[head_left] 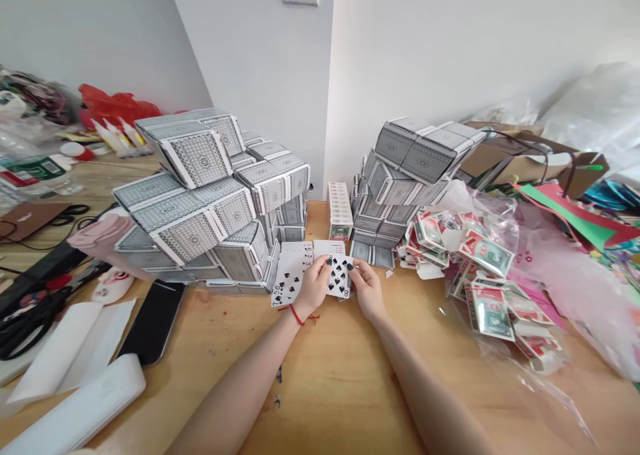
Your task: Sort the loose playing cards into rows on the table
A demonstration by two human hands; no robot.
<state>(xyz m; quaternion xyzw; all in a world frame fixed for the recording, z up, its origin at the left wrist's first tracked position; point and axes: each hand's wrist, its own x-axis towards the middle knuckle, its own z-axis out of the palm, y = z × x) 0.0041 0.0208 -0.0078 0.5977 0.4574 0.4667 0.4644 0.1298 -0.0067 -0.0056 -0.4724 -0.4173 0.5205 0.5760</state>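
Observation:
My left hand point(313, 287) pinches the left edge of a playing card point(339, 276), the eight of spades, face up. My right hand point(367, 290) grips the same card by its right edge, thumb and fingers closed. Whether more cards lie behind it I cannot tell. Overlapping spade cards point(286, 283) lie in a column to the left of my left hand. Just beyond the held card, more cards point(327, 246) lie partly covered.
Stacked blocks of grey-backed cards rise at left point(200, 205) and right point(400, 188). Between them stands a row of card boxes point(340, 205). Opened card boxes point(493, 308) and plastic wrap point(560, 268) crowd the right. A black phone point(153, 322) and scissors point(37, 315) lie left.

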